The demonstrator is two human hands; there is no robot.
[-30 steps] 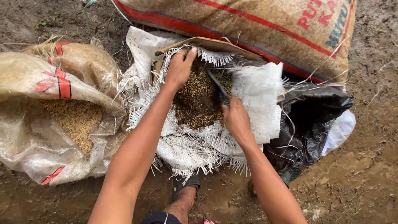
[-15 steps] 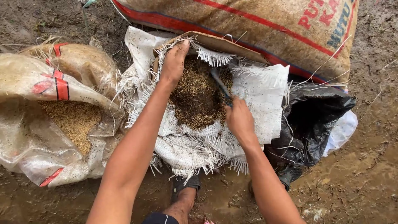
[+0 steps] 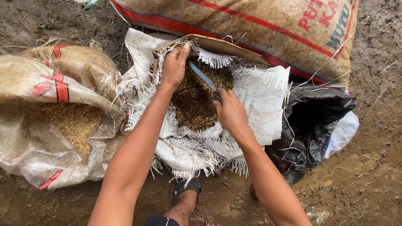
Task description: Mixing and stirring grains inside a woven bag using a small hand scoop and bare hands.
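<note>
grain in sack, bag right

To your left lies an open clear sack with red stripes, pale grain showing in its mouth. A second, rounder tan sack sits just behind it. Across the top of your view lies a full brown sack with red bands, on its side. To your right, a crumpled black bag rests against a white one. Wet mud surrounds everything, and your sandalled foot stands at the bottom edge.
</note>
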